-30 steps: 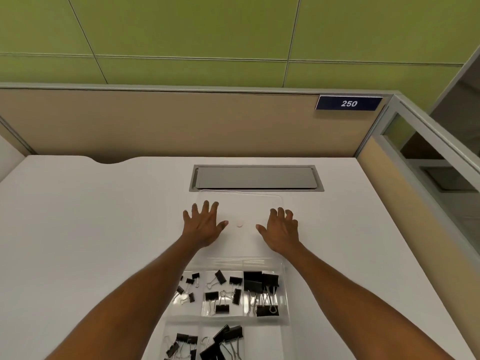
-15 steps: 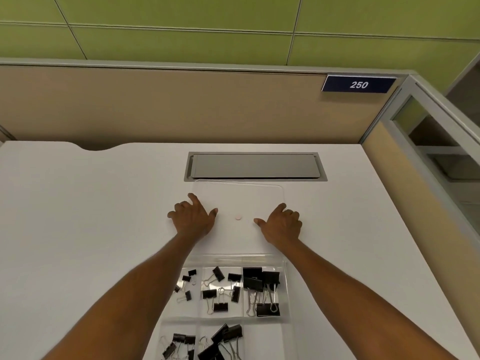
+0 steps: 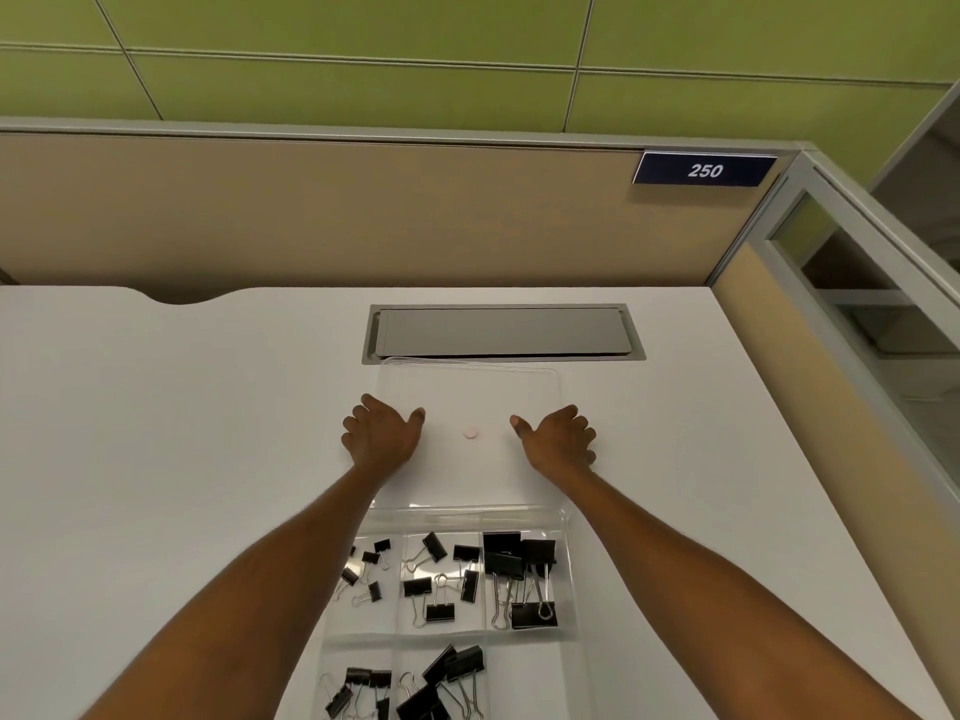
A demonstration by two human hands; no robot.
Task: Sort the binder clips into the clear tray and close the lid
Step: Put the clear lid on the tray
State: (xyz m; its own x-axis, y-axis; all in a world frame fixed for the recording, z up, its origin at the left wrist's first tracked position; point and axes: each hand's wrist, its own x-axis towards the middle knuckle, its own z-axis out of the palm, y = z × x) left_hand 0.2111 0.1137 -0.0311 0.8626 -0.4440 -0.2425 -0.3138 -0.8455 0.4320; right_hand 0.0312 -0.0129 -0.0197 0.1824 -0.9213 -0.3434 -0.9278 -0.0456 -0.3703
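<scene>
White desk, clear lid lying open between left hand and right hand, both gripping its side edges

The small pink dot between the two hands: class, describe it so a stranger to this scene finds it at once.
Start at the grey hatch set into the white desk. Just nearer the camera lies the clear lid, opened flat. On it, between the left hand and right hand, sits the pink dot, the only round, coloured mark there.
</scene>
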